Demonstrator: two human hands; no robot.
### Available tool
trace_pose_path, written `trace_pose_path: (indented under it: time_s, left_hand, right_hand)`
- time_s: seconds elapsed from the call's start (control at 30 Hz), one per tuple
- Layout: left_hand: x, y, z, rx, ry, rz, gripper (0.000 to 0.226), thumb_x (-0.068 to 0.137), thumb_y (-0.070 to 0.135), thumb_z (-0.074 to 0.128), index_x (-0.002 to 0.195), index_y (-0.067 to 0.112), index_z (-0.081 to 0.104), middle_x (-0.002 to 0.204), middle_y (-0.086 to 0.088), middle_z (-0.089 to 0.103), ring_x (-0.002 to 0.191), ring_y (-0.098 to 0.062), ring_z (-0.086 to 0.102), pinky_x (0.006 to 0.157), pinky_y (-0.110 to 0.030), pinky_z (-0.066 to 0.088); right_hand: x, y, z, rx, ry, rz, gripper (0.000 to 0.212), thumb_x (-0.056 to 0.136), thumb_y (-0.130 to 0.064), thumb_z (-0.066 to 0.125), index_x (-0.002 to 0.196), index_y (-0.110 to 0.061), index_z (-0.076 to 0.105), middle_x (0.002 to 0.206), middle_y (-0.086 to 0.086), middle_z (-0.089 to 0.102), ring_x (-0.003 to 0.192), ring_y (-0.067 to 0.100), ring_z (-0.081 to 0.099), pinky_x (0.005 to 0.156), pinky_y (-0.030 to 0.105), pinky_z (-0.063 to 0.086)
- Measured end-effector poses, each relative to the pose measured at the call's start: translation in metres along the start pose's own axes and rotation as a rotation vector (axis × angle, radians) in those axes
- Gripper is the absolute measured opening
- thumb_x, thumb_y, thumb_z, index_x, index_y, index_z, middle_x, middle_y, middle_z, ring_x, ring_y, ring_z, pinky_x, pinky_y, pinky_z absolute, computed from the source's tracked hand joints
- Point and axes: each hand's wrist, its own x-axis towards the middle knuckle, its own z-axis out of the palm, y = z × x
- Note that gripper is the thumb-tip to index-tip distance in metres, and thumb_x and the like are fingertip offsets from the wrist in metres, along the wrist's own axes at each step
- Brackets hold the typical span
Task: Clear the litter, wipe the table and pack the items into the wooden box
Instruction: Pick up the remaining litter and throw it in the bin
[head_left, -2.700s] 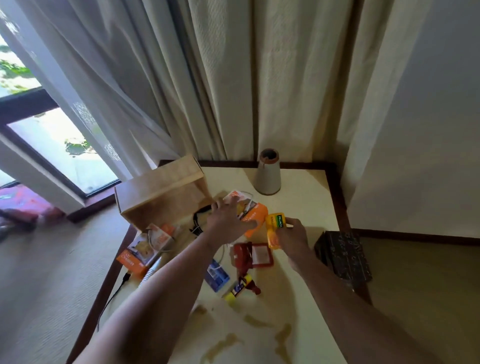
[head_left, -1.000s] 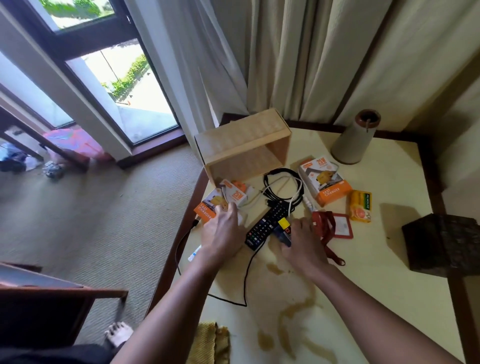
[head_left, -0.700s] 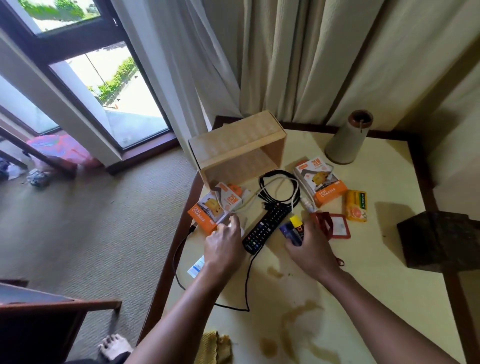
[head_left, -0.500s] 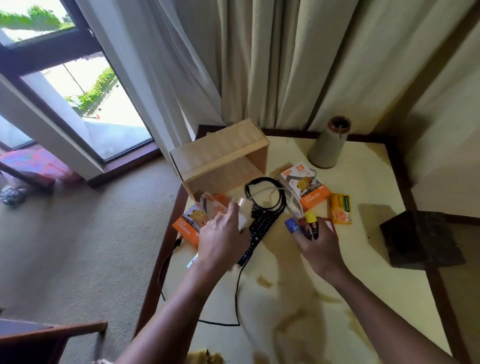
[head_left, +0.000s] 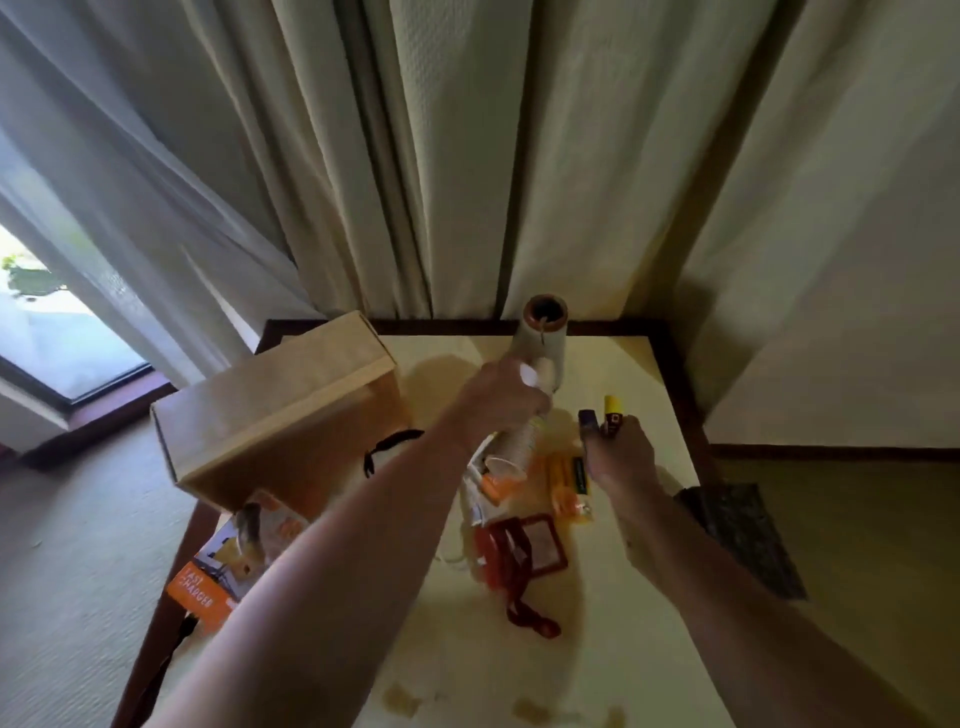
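Observation:
The wooden box (head_left: 275, 415) lies on its side at the table's back left. My left hand (head_left: 498, 400) is raised over the middle of the table, closed on a white tube (head_left: 524, 444) that hangs down from the fist. My right hand (head_left: 618, 457), just to the right, grips a yellow-capped glue stick (head_left: 613, 415) together with a small blue item (head_left: 587, 421). Below the hands lie an orange charger box (head_left: 493, 486), a yellow packet (head_left: 566, 483) and a red lanyard card holder (head_left: 519, 551). Brown stains (head_left: 400, 701) mark the cream table (head_left: 623, 623) near me.
A tall grey vase (head_left: 543, 332) stands at the table's back edge, right behind my left hand. A second orange charger box (head_left: 208, 587) overhangs the left edge. A black cable (head_left: 384, 447) lies beside the wooden box. A dark box (head_left: 743, 535) sits off the right side. Curtains hang behind.
Both hands have lifted off the table and moved toward the back, the left taking the white tube up, the right still holding the glue stick and blue item. My view has tilted upward.

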Motion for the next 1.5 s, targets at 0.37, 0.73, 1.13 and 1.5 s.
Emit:
trace_pose_path:
  time_s: [0.37,0.73,1.13,1.5]
  left_hand:
    - [0.055,0.049,0.049,-0.054,-0.189,-0.143,0.019,0.096,0.027,0.054,0.083,0.014,0.056,0.083,-0.001,0.055,0.094,-0.026,0.055,0.067,-0.030,0.043]
    - [-0.005,0.026,0.055,0.084,0.048,-0.045,0.018,0.098,0.014,0.056,0.113,0.005,0.061,0.101,-0.010,0.058,0.092,-0.027,0.057,0.076,-0.034,0.047]
    - [-0.207,-0.116,-0.043,0.379,0.478,-0.178,0.054,0.082,0.025,0.069,0.135,0.025,0.060,0.138,-0.008,0.052,0.128,-0.031,0.045,0.103,-0.042,0.042]
    - [-0.234,-0.219,-0.082,0.717,0.226,-0.307,0.119,0.070,0.084,0.059,0.156,0.043,-0.012,0.154,-0.024,0.025,0.137,-0.043,0.033,0.104,-0.061,0.039]
  right_hand:
    - [0.054,0.018,0.012,-0.375,-0.124,0.027,0.053,0.097,-0.036,0.047,0.139,-0.006,0.037,0.138,0.017,0.041,0.127,0.040,0.042,0.099,0.050,0.039]
    - [0.036,0.028,-0.004,-0.383,-0.151,-0.134,0.033,0.097,-0.025,0.045,0.122,-0.005,0.049,0.124,0.021,0.056,0.116,0.039,0.054,0.095,0.043,0.043]
    - [-0.109,0.013,0.021,-0.407,-0.251,-0.585,0.030,0.093,-0.025,0.051,0.120,-0.014,0.061,0.116,0.013,0.060,0.107,0.035,0.061,0.084,0.047,0.056]
    - [-0.191,0.005,0.119,-1.163,-0.612,-1.092,0.083,0.087,-0.011,0.059,0.156,-0.040,0.022,0.168,0.011,-0.009,0.152,0.041,-0.005,0.122,0.058,0.006]
